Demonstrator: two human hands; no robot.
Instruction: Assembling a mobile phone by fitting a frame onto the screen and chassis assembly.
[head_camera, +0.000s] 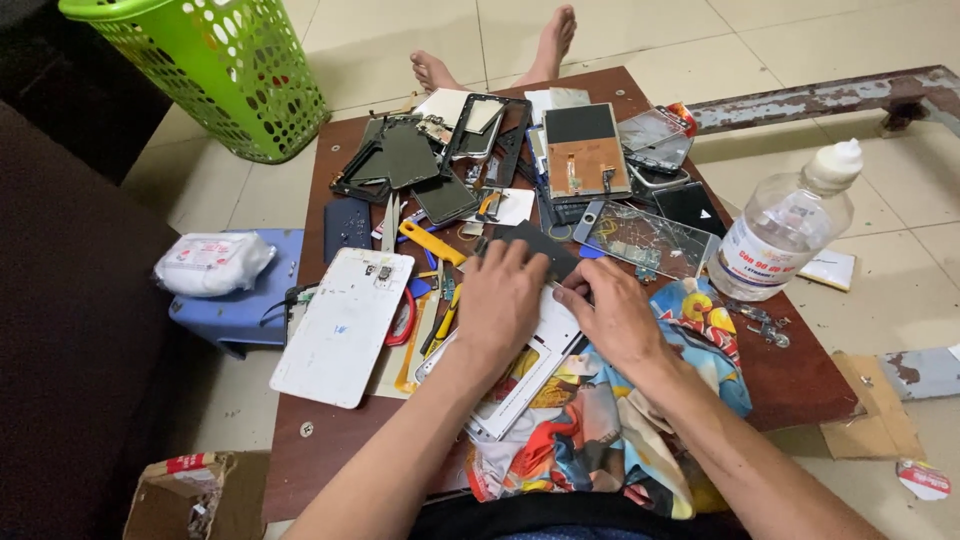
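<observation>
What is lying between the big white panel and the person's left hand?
In the head view, yellow-handled tools and a red ring lie between the white panel and the left hand.

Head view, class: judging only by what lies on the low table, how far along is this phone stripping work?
Done: several gutted frames, a cracked glass panel and a white back cover already lie loose on the table.
In hand: the left hand and right hand press on a dark flat panel over a white frame.
Left: that piece looks not yet separated.
</observation>
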